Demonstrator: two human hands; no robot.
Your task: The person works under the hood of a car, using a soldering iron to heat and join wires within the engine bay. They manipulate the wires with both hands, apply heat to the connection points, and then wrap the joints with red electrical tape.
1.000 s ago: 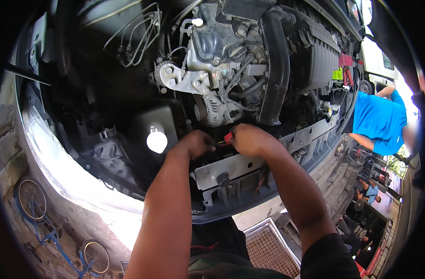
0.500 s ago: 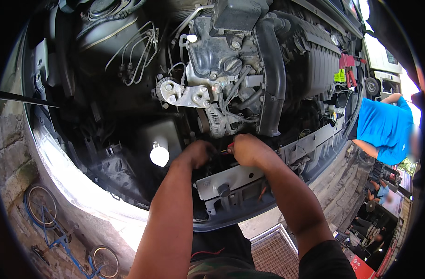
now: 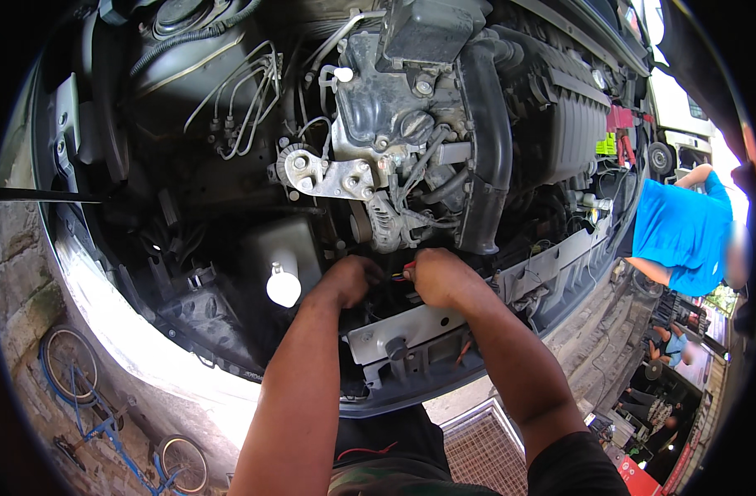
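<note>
Both my hands reach down into the dark gap between the engine (image 3: 394, 103) and the metal front crossmember (image 3: 407, 329) of a car. My right hand (image 3: 437, 275) is closed around a small red-handled tool (image 3: 409, 269); a bit of yellow shows beside it, and its working end is lost in shadow. Just left of it, my left hand (image 3: 350, 279) has its fingers curled inward, and what they grip cannot be made out. The alternator (image 3: 386, 221) sits right above my hands, with a black intake duct (image 3: 485, 157) to its right.
A white-capped reservoir (image 3: 283, 285) stands left of my left hand. The ribbed air filter box (image 3: 572, 124) and loose wires lie at the right. Beyond the bumper are a person in a blue shirt (image 3: 682, 233), a metal grate (image 3: 485, 446) and a blue bicycle (image 3: 105, 426).
The view has shifted slightly, so the engine bay sits a little lower. Both hands stay in the same gap, with the red-handled tool still in my right hand.
</note>
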